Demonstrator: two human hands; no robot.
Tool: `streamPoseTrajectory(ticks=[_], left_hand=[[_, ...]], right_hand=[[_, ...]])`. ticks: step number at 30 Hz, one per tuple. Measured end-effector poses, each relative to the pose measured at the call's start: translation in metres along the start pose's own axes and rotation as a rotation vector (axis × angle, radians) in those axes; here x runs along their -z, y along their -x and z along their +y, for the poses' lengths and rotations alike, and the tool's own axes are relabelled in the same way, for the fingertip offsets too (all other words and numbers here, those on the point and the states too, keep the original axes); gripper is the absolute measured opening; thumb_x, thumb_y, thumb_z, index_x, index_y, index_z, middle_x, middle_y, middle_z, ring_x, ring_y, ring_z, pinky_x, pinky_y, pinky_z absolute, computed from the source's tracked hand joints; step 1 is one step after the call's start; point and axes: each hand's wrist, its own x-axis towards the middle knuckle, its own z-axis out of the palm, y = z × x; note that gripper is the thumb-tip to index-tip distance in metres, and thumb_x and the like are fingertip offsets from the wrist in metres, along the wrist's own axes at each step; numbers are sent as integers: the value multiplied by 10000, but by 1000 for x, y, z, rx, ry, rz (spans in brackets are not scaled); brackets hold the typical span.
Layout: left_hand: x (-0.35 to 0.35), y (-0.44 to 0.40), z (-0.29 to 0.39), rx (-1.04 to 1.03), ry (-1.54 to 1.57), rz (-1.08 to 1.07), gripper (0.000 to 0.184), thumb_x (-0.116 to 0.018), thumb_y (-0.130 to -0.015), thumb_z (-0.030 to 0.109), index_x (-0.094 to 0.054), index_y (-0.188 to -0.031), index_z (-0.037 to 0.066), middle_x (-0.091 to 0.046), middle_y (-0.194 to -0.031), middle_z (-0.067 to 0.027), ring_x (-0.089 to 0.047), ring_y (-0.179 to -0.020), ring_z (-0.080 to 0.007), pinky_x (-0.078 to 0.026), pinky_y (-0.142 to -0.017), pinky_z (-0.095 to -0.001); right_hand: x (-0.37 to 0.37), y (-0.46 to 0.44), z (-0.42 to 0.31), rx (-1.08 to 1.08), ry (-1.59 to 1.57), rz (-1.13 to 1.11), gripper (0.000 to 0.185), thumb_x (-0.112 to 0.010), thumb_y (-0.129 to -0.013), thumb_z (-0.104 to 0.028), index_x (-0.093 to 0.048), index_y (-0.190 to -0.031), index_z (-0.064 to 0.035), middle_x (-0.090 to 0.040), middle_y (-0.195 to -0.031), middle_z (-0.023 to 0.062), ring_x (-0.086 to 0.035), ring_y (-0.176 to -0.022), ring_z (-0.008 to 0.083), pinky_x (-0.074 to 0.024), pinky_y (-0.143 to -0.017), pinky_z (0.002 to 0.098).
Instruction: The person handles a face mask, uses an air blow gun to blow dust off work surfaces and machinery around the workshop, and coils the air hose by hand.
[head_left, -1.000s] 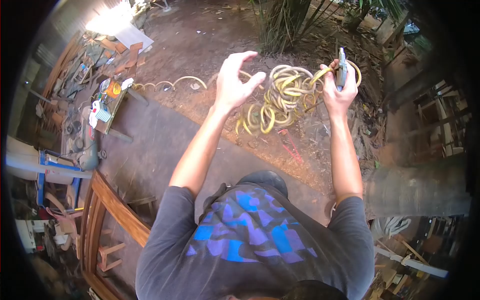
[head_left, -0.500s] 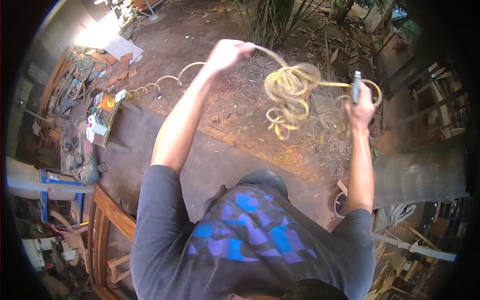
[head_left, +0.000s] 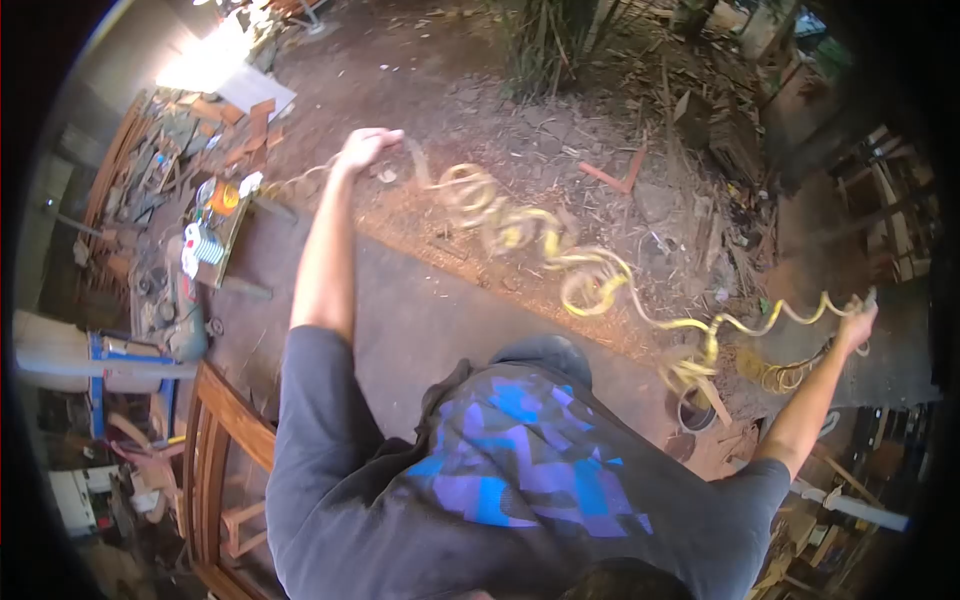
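A yellow coiled hose (head_left: pixel 512 236) stretches across the space before me, its loose loops blurred by motion. My left hand (head_left: pixel 370 149) is closed on the hose, over the edge of the dirt ground. From there more hose runs left toward a small bench. Far to the right, my right hand (head_left: pixel 856 326) is closed around the hose's other stretch, with a small grey fitting showing at the fingers. Several loops hang below and beside that hand. A tangled clump sags in the lower right, above a round dark container (head_left: pixel 694 413).
On the small bench (head_left: pixel 235 240) stand an orange can (head_left: pixel 224 199) and a striped container (head_left: pixel 206 245). A curved wooden frame (head_left: pixel 240 415) is at lower left. Wood scraps and a spiky plant (head_left: pixel 548 55) lie beyond, over dirt ground with shavings.
My right hand has swung out to the right and down, and my left hand has moved left and down. The bunched hose has spread into a long, loose line between them.
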Motion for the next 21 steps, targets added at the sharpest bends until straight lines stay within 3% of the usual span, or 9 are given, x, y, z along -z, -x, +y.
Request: streamPoseTrajectory(ticks=[1, 2, 3, 5, 7, 12, 14, 16, 21], left_hand=[[-17, 0, 9, 35, 40, -118, 211, -668, -882, 262, -719, -958, 72, -667, -822, 19, -531, -712, -70, -421, -628, -225], [-27, -2, 16, 66, 79, -239, 191, -649, -893, 226, -725, -993, 83, -669, -811, 15, -515, -678, -70, -432, -613, -242], [-33, -4, 25, 92, -54, -495, 209, -642, -896, 232, -724, -1008, 75, -650, -777, 22, -494, -645, -60, -435, -606, -248], [-55, 4, 41, 128, -129, -700, 192, -631, -896, 201, -723, -1008, 74, -583, -694, 40, -497, -623, -72, -435, -596, -239], [-75, -10, 25, 15, -122, -683, 208, -602, -900, 171, -709, -1048, 71, -564, -682, 36, -497, -618, -72, -423, -579, -231], [-115, -25, -3, 131, 66, -549, 239, -568, -882, 115, -702, -1076, 76, -585, -698, 21, -504, -597, -66, -392, -527, -206], [-131, -35, -21, 103, 67, -550, 234, -579, -884, 141, -711, -1069, 85, -610, -723, 2, -502, -579, -78, -399, -523, -210], [-156, -40, -41, -32, 84, -461, 225, -581, -887, 151, -717, -1052, 81, -645, -761, -17, -535, -607, -87, -435, -565, -233], [-223, -51, -95, -149, -255, -497, 247, -611, -867, 251, -726, -1006, 81, -714, -878, -90, -657, -773, -189, -506, -721, -342]], right_hand=[[-8, -18, 24, 12, -120, 49, 438, -668, -829, -282, -572, -1224, -118, -706, -1030, 121, -656, -933, 331, -489, -825, 424], [-7, -33, 38, -20, 102, 140, 440, -684, -813, -305, -593, -1200, -118, -715, -1016, 94, -665, -923, 290, -494, -815, 403], [-22, -63, 94, -26, 71, 111, 450, -700, -794, -359, -615, -1186, -152, -710, -1039, 88, -659, -942, 316, -494, -818, 425], [14, -80, 111, -213, 157, -3, 503, -690, -774, -476, -615, -1217, -250, -678, -1133, 92, -625, -1038, 360, -468, -889, 461], [52, -93, 122, -231, 300, 4, 547, -666, -788, -515, -603, -1254, -237, -650, -1197, 115, -598, -1105, 365, -450, -948, 450], [129, -168, 210, -73, 457, 98, 687, -632, -777, -621, -591, -1290, -165, -639, -1231, 128, -591, -1133, 365, -457, -940, 437], [180, -153, 167, -171, 412, 106, 718, -651, -774, -619, -605, -1268, -100, -652, -1190, 178, -626, -1080, 335, -472, -906, 432], [203, -161, 195, -237, 145, 41, 695, -717, -776, -538, -614, -1243, -35, -682, -1123, 162, -645, -991, 264, -487, -856, 391], [267, -108, 239, -363, -472, 70, 271, -785, -818, -186, -700, -1052, -78, -636, -845, -26, -532, -675, 64, -449, -607, 261]])
